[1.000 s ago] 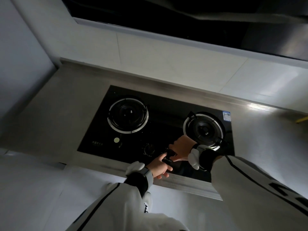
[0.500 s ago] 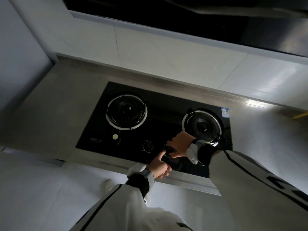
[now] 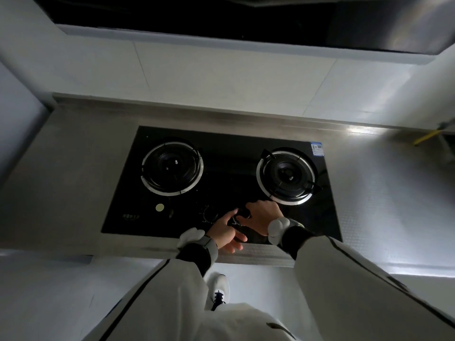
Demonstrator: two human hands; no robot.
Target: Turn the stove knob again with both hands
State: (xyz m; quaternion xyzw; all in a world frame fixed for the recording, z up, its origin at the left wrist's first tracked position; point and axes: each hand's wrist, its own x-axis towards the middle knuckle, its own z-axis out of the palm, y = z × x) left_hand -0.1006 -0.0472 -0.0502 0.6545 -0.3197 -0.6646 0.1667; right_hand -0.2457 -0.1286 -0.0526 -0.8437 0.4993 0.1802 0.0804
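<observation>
Knob [image 3: 242, 214] on the right of the black glass hob [image 3: 221, 153], close to its near edge, sits between my two hands. My right hand [image 3: 264, 216] comes over it from the right with fingers curled round it, seemingly so the wrist can twist it. My left hand [image 3: 225, 230] reaches in from the near side: its forefinger stretches out to touch the knob's left side, the other fingers hang loosely curled over the hob's near edge and hold nothing. Much of the knob is hidden by both hands, and the light is dim.

Just left of it is a second knob [image 3: 209, 216], untouched, with faint tick marks around it. Beyond my right hand is the right burner [image 3: 286, 177] with its metal ring and pan supports; the left burner [image 3: 172, 166] sits well apart, further left. A small pale round sticker [image 3: 159, 207] lies near the left burner, and beside it a line of pale writing [image 3: 130, 217] too small to read. A blue-and-white label [image 3: 317, 148] is stuck at the hob's far right corner; its text is also unreadable.

The hob is sunk into a grey worktop [image 3: 69, 173] against a pale tiled wall [image 3: 221, 70], under a dark extractor hood [image 3: 221, 13]. Both my sleeves are white with a dark stripe, and a white shoe [image 3: 218, 285] shows on the floor below.
</observation>
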